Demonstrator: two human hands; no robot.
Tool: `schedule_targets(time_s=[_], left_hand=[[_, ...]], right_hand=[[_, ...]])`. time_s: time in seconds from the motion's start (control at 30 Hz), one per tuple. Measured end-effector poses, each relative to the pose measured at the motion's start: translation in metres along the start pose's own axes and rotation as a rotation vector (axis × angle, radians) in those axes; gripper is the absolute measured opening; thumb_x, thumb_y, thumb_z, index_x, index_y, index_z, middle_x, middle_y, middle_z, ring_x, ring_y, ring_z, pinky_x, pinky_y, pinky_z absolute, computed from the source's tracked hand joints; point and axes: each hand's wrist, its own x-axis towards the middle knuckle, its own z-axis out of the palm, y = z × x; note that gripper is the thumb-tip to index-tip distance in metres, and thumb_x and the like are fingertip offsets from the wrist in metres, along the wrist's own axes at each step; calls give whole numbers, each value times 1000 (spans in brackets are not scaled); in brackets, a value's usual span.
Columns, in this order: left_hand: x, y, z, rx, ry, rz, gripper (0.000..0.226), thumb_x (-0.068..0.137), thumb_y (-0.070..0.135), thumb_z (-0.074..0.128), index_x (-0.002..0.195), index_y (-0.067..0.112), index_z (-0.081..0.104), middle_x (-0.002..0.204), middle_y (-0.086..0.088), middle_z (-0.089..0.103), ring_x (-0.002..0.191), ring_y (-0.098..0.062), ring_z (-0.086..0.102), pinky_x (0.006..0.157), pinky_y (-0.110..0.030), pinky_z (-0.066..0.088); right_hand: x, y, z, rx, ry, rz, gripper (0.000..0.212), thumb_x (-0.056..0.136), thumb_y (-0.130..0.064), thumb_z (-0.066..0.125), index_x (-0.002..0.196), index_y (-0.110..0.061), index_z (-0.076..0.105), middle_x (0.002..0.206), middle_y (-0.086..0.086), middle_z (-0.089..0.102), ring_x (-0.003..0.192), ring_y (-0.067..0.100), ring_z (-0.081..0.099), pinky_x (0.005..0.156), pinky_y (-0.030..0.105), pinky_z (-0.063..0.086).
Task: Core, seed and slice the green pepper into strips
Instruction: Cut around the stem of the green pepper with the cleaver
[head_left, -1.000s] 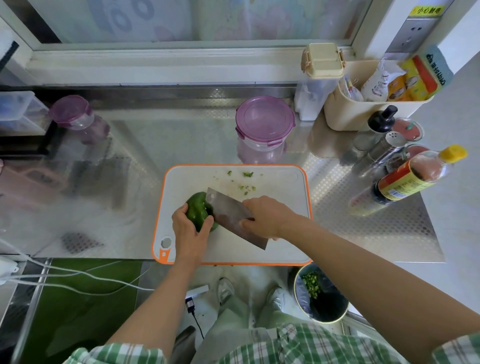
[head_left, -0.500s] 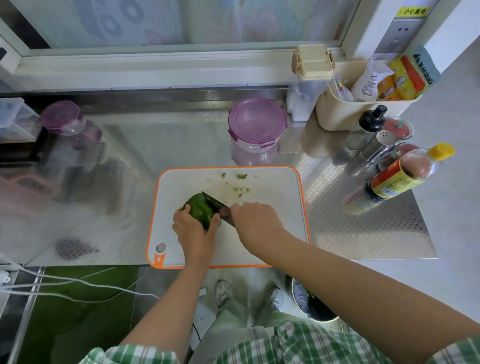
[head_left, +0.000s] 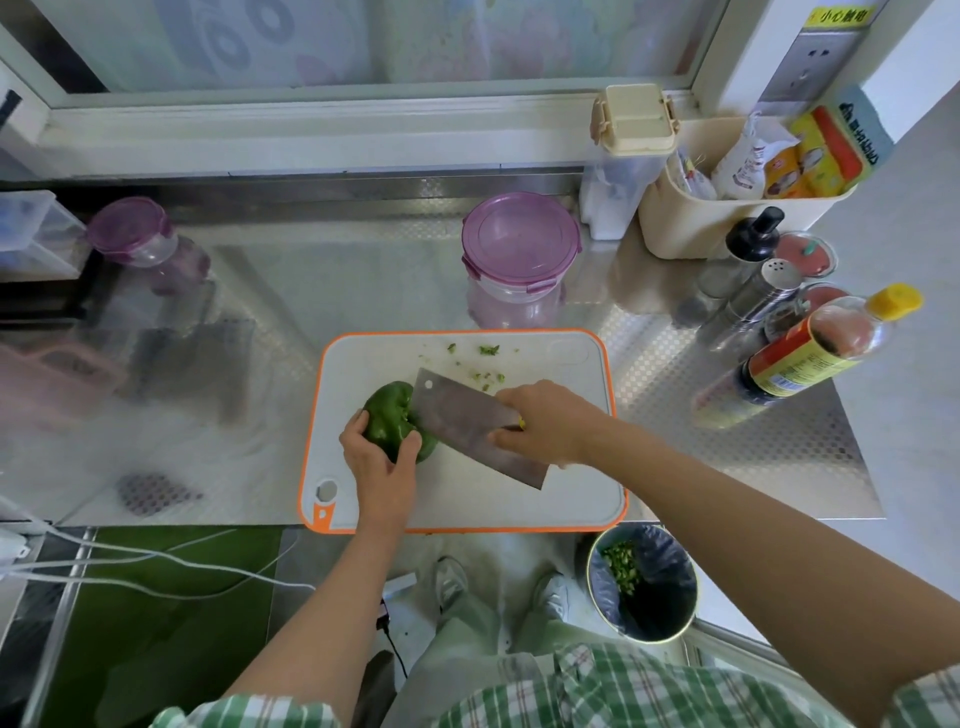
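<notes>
A whole green pepper (head_left: 390, 418) lies on the left half of the white, orange-rimmed cutting board (head_left: 561, 488). My left hand (head_left: 378, 457) grips the pepper from the near side, thumb and fingers curled round it. My right hand (head_left: 545, 421) holds the handle of a broad steel cleaver (head_left: 470, 426). The blade is tilted so its flat face shows, and its front end meets the pepper's right side. Small green scraps (head_left: 488, 364) lie at the board's far edge.
A purple-lidded jar (head_left: 519, 260) stands behind the board, another (head_left: 137, 239) at far left. Sauce bottle (head_left: 810, 353), shakers (head_left: 753, 296) and a beige bin (head_left: 727, 218) crowd the right. A waste bin (head_left: 644, 582) with green bits sits on the floor below the counter's front edge.
Half a second ago the cleaver stood edge-on in the pepper; now it leans over to the right, flat face up. My left hand keeps its hold on the pepper.
</notes>
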Motion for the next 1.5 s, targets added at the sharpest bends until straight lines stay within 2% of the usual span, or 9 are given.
schedule_targets(time_s=[0.2, 0.33, 0.5, 0.77, 0.83, 0.97, 1.23, 1.33, 1.5], left_hand=[[0, 2, 4, 66, 12, 44, 80, 77, 32, 62, 140, 0, 25, 142, -16, 31, 132, -30, 32, 112, -47, 32], [5, 1, 14, 154, 68, 72, 72, 85, 15, 71, 140, -2, 28, 143, -16, 31, 131, -32, 31, 111, -38, 30], [6, 4, 22, 208, 123, 70, 69, 85, 16, 72, 137, -1, 31, 143, -15, 32, 127, -31, 33, 104, -34, 33], [11, 0, 7, 95, 84, 57, 62, 85, 15, 66, 136, 7, 31, 135, -14, 41, 123, -30, 42, 104, -50, 42], [10, 0, 0, 31, 54, 35, 63, 81, 27, 61, 134, 11, 32, 132, -11, 43, 121, -26, 45, 103, -48, 44], [8, -2, -4, -33, 22, 47, 75, 69, 46, 55, 132, 11, 35, 129, -6, 40, 121, -21, 42, 101, -37, 41], [8, 1, -4, -44, 0, 73, 66, 72, 38, 54, 131, 13, 39, 122, -2, 37, 109, -10, 39, 81, -6, 35], [12, 4, -6, -34, -12, 66, 58, 76, 31, 54, 129, 15, 41, 122, -2, 38, 106, -7, 40, 81, -5, 35], [16, 8, -6, 9, -4, 64, 55, 77, 34, 52, 129, 18, 44, 119, 0, 40, 109, -11, 40, 87, -15, 37]], right_hand=[[-1, -20, 10, -141, 57, -15, 17, 94, -29, 49, 100, -14, 55, 95, 8, 58, 91, 30, 58, 67, 32, 37], [-5, -32, 11, -264, 121, -15, 24, 97, -29, 46, 112, -12, 54, 100, 7, 59, 88, 28, 58, 66, 32, 35], [-6, -39, 18, -362, 166, 13, 19, 94, -10, 51, 111, -13, 54, 79, 1, 46, 68, 21, 47, 60, 31, 35], [-4, -7, 7, -110, 186, 74, 25, 95, -31, 47, 114, -16, 57, 104, 9, 62, 96, 32, 60, 68, 33, 39], [-3, 6, 1, -16, 188, 87, 16, 94, -31, 50, 95, -17, 56, 89, 6, 61, 88, 31, 59, 64, 31, 38], [-1, 13, -11, -28, 41, -12, 37, 91, -33, 57, 65, -29, 31, 65, -8, 41, 69, 20, 48, 60, 31, 36], [5, -3, 5, -140, 86, -88, 18, 92, -36, 54, 89, -18, 51, 82, 2, 55, 88, 27, 56, 67, 32, 38], [7, -6, 4, -243, 157, -85, 24, 93, -37, 51, 105, -16, 57, 102, 10, 63, 97, 31, 58, 68, 32, 37], [7, -6, 3, -243, 177, -79, 23, 93, -36, 51, 103, -17, 57, 102, 10, 63, 95, 31, 58, 68, 32, 38]])
